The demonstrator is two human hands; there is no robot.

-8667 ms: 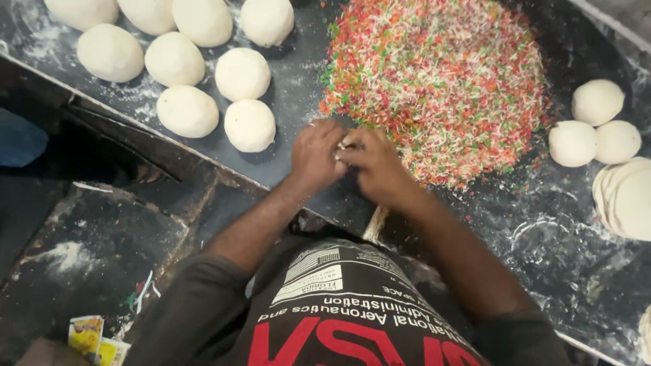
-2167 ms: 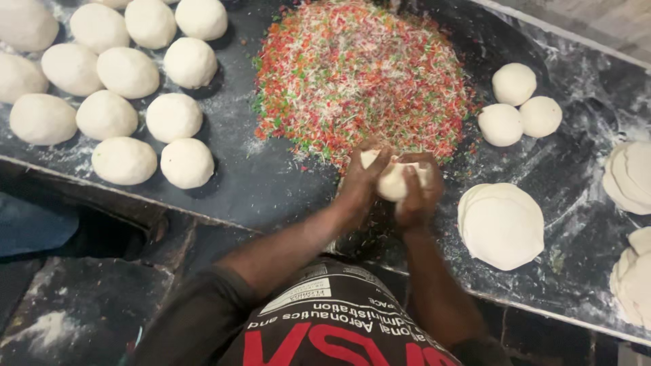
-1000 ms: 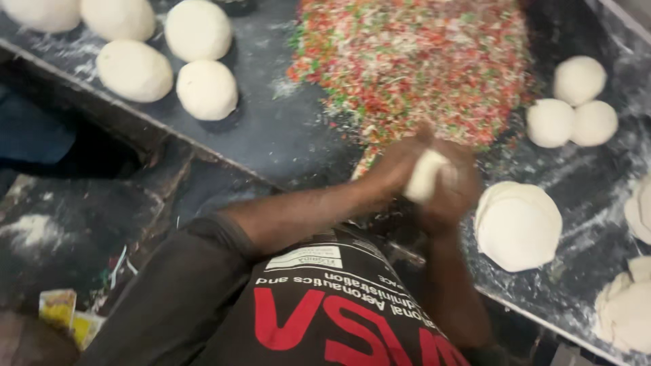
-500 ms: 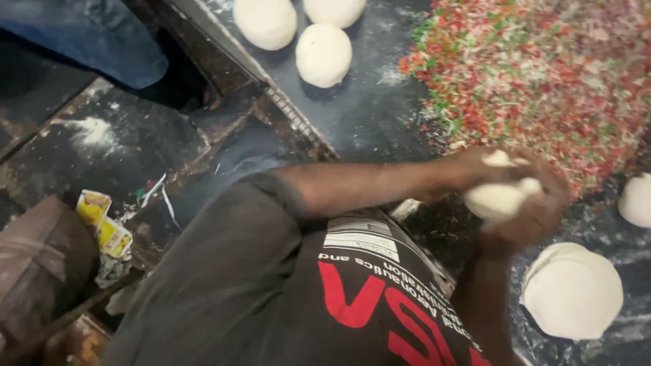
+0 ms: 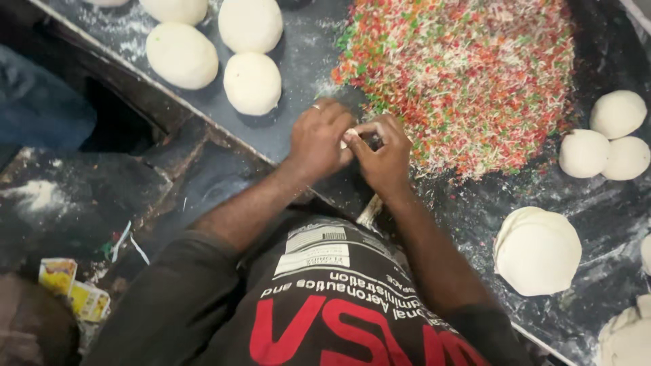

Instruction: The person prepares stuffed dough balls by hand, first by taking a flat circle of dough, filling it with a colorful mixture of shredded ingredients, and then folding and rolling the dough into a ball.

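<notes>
Both hands have come back left from beside the flat dough discs (image 5: 538,251); left hand (image 5: 319,139) and right hand (image 5: 383,157) press together, pinching a dough piece (image 5: 350,137). They sit near the table edge (image 5: 203,129), touching the coloured sprinkle heap (image 5: 468,74), with bare dark table beside the dough balls (image 5: 252,83).

Dough balls (image 5: 252,83) lie left of the sprinkle heap (image 5: 461,74); flattened discs (image 5: 538,251) lie right.

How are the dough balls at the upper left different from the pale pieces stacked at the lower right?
The dough balls are plump, rounded mounds lying singly, side by side on the dark work surface; the stacked pieces are flattened discs piled on one another. Each disc is wider across than a ball. The balls lie left of the coloured shreds, the discs below and to their right. Both are the same pale, smooth dough.
</notes>
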